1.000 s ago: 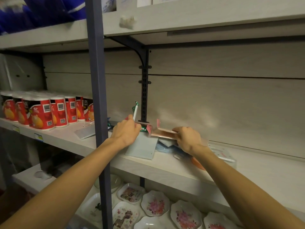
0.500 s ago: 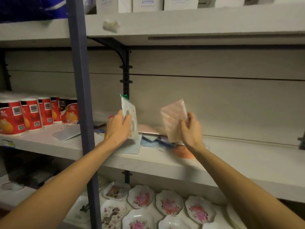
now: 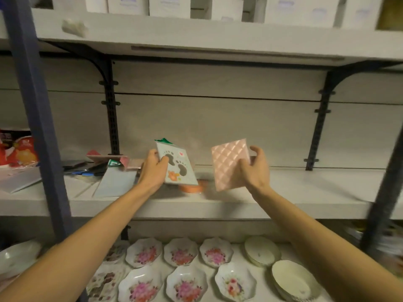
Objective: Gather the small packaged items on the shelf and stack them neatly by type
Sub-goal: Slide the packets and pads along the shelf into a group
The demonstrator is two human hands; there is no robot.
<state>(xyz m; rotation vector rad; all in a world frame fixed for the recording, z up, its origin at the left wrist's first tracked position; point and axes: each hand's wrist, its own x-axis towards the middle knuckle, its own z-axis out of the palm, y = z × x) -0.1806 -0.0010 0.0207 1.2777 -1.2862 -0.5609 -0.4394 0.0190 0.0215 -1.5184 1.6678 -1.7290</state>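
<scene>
Packets still lie in a loose heap (image 3: 104, 168) on the shelf (image 3: 305, 192), left of my hands and touching one another. If I set these two down carelessly, the slick wrappers could slide and mix the types again. My left hand (image 3: 152, 168) pinches a footprint packet (image 3: 176, 165) by its edge, held upright above the shelf. Right of it, my right hand (image 3: 254, 170) grips a pink quilted packet (image 3: 231, 164), tilted, fingers curled behind it.

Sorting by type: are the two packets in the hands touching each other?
Apart. The head view shows bare wall between the footprint packet and the pink quilted packet.
</scene>
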